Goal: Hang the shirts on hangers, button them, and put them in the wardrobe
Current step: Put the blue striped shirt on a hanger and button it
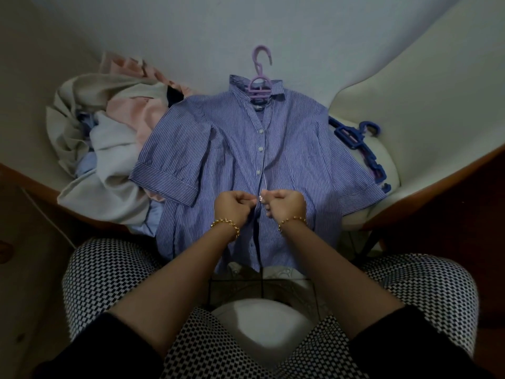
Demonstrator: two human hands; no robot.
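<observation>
A blue-and-white striped short-sleeved shirt (218, 149) lies flat on the white bed, front up, with a lilac hanger (261, 77) through its collar. Three white buttons down the placket look fastened. My left hand (232, 205) and my right hand (284, 205) sit side by side at the placket about halfway down. Each pinches one edge of the shirt front around a small white button between them. The hem hangs over the bed's front edge toward my knees.
A heap of cream, pink and pale blue shirts (109, 138) lies to the left of the striped shirt. Dark blue hangers (360, 143) lie at its right on the bed (300, 28). Wooden bed edges run at both sides.
</observation>
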